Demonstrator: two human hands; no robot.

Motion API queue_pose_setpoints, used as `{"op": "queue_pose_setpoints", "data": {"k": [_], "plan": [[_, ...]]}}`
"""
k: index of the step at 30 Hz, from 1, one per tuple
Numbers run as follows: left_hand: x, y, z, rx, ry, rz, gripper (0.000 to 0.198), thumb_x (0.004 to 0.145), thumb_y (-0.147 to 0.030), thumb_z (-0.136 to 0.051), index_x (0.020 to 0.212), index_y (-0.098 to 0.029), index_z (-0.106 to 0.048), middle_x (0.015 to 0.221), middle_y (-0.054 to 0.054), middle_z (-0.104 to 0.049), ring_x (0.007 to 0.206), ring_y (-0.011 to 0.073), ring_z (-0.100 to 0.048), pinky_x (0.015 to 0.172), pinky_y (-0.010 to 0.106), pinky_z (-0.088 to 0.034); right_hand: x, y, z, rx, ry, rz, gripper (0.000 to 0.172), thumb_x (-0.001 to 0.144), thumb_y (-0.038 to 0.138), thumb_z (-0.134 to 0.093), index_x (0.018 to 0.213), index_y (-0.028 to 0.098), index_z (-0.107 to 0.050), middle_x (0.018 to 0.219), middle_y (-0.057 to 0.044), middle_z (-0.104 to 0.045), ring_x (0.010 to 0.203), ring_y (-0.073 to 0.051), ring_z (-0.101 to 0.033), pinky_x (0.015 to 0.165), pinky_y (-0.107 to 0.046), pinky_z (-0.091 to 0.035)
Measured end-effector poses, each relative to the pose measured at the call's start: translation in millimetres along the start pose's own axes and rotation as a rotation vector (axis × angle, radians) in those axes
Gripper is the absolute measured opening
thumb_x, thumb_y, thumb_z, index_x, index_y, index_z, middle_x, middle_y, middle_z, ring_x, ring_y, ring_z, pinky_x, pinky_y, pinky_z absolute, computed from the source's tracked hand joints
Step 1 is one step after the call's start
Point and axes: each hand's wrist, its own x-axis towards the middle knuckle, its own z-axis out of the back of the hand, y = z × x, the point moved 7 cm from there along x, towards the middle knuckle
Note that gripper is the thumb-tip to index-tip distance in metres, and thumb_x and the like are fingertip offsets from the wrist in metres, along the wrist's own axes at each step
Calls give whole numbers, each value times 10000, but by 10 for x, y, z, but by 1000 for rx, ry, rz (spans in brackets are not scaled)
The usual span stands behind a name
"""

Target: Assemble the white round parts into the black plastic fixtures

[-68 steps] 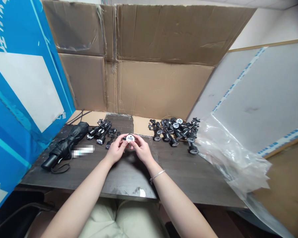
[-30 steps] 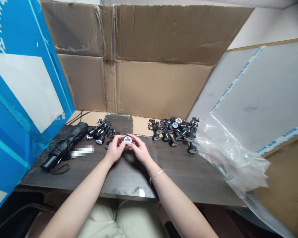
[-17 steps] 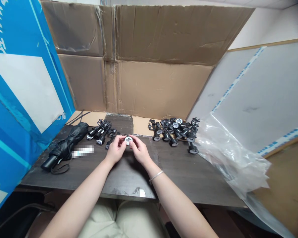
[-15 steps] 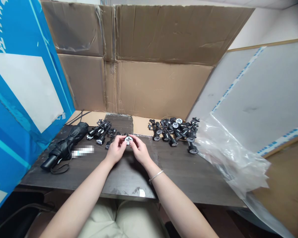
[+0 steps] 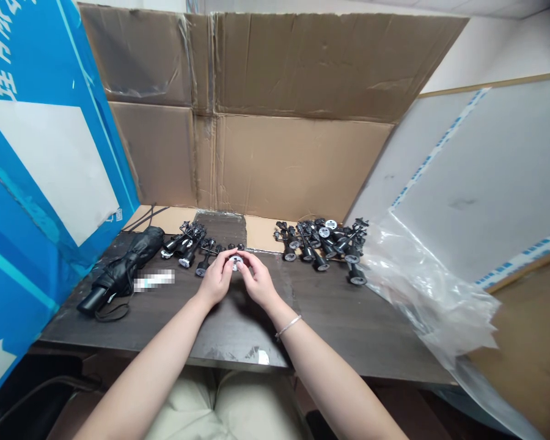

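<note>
Two bare hands are meeting over the far part of a dark wooden tabletop [image 5: 348, 333], both working at one small round disc [image 5: 235, 263] with a pale face. The left hand [image 5: 217, 280] and the right hand [image 5: 258, 281] are closing in narrowly, their fingertips [image 5: 244, 256] pinching the disc from either side, with neither hand spreading wide. The disc is being held near the table's far edge, between two heaps of black plastic fittings. The smaller heap [image 5: 187, 245] is lying just left of the hands, while the larger heap [image 5: 321, 244] is lying well to the right, with a few pale discs showing among its pieces. Judging by how things lie, plenty of pieces are waiting in both heaps, though from here I can't tell whether either heap holds finished ones. A folded black umbrella [image 5: 123, 272] is resting at the table's left end, and a crumpled clear plastic sheet [image 5: 421, 287] is spilling over its right end. A cardboard backdrop [image 5: 293, 165] is standing behind everything, and a thin silver bangle [image 5: 288, 327] is circling the right wrist.
</note>
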Motion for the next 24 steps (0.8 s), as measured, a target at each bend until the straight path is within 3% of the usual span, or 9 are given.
{"op": "queue_pose_setpoints", "data": {"k": [3, 10, 18, 24], "plan": [[-1, -29, 0, 9, -45, -67, 288, 892, -279, -312, 1100, -170, -478, 1089, 93, -593, 1012, 169, -565, 862, 316, -465, -1, 27, 6, -18, -9, 28, 275, 834, 259, -439, 1081, 192, -539, 978, -85, -609, 876, -181, -571, 796, -336, -466], [7, -27, -13, -5, -66, -67, 272, 887, -256, -327, 1083, -165, -493, 1074, 91, -602, 1003, 160, -573, 861, 307, -469, -1, 54, 14, -18, -24, 29, 262, 832, 255, -436, 1067, 186, -528, 975, -88, -595, 877, -182, -557, 804, -340, -453], [14, 29, 5, -50, -27, 18, 285, 885, -271, -343, 1082, -176, -525, 1088, 75, -608, 1007, 158, -568, 879, 303, -451, 4, -182, -57, 194, 25, -173, 277, 788, 317, -502, 1035, 193, -517, 895, -52, -587, 798, -164, -548, 774, -334, -457], [22, 10, 29, -20, -13, 18, 298, 882, -277, -345, 1045, -176, -573, 1053, 65, -626, 982, 161, -568, 871, 305, -443, -5, -260, -100, 348, 87, -242, 353, 701, 337, -621, 1015, 205, -530, 908, -32, -588, 795, -150, -549, 769, -310, -453]]}}
